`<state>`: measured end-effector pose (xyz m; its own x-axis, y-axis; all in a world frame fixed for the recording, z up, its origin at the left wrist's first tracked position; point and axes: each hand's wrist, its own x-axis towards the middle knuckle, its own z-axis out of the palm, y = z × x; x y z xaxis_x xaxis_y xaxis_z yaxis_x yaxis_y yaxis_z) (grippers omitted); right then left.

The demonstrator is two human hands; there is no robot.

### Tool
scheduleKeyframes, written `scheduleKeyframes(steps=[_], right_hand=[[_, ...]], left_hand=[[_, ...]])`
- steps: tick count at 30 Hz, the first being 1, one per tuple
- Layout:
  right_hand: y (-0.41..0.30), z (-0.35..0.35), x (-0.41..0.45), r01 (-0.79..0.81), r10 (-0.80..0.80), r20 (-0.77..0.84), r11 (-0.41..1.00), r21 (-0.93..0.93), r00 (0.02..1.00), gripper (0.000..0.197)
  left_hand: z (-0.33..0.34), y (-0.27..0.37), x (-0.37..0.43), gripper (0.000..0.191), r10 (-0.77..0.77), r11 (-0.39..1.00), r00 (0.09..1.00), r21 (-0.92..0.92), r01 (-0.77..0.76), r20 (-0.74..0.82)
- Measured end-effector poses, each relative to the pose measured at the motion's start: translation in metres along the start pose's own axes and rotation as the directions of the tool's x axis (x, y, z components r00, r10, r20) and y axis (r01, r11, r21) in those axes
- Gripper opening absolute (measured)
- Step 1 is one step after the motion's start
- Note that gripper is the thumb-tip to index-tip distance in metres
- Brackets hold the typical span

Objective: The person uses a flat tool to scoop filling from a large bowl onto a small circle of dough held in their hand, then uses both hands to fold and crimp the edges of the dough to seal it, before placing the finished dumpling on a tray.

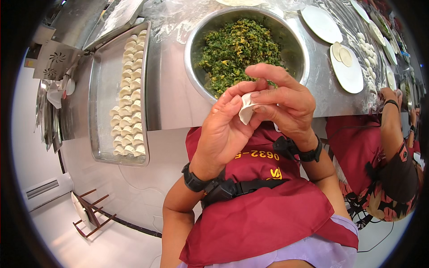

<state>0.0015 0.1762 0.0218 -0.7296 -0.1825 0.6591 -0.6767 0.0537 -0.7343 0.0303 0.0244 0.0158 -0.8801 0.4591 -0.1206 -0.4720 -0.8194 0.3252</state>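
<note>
Between my two hands, above the near rim of a metal bowl, is a folded dumpling [247, 109] of pale dough. My left hand [224, 124] cradles it from the left, its thumb against the dough. The thumb and forefinger of my right hand [285, 100] pinch its upper right edge. The steel bowl [189, 57] holds chopped green and yellow filling [239, 50]. Left of it, a metal tray [105, 87] carries rows of pleated dumplings [126, 110] along its right side. On the right, round dough wrappers [345, 57] lie on a white plate [350, 77].
Another white plate [321, 23] lies beyond the bowl's right side. Small dough pieces [368, 53] rest on the floured steel table [167, 83]. A co-worker's arm [392, 124] is at the right. A floured tray [114, 23] stands at the back left, and a stool [87, 214] is on the floor.
</note>
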Motion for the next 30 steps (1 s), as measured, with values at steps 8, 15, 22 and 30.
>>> scheduleKeyframes(steps=[8, 15, 22, 30], right_hand=[[0.000, 0.001, 0.004, 0.182, -0.171, 0.086, 0.974, -0.138, 0.981, 0.017], [0.000, 0.000, 0.004, 0.126, -0.117, 0.084, 0.987, -0.102, 0.990, 0.020], [0.004, -0.005, 0.003, 0.188, -0.159, 0.178, 0.969, -0.158, 0.971, 0.019], [0.000, -0.007, -0.003, -0.073, 0.051, 0.142, 0.985, 0.153, 0.989, 0.017]], left_hand=[[-0.004, -0.003, -0.002, 0.032, -0.007, 0.996, 1.000, -0.090, 0.008, 0.012], [-0.002, -0.004, -0.004, 0.032, -0.007, 0.994, 1.000, -0.107, 0.005, -0.019], [-0.002, -0.004, -0.004, 0.030, 0.001, 0.997, 0.999, -0.077, -0.004, -0.041], [0.003, -0.003, -0.004, 0.027, 0.030, 0.995, 0.999, 0.092, -0.029, -0.019]])
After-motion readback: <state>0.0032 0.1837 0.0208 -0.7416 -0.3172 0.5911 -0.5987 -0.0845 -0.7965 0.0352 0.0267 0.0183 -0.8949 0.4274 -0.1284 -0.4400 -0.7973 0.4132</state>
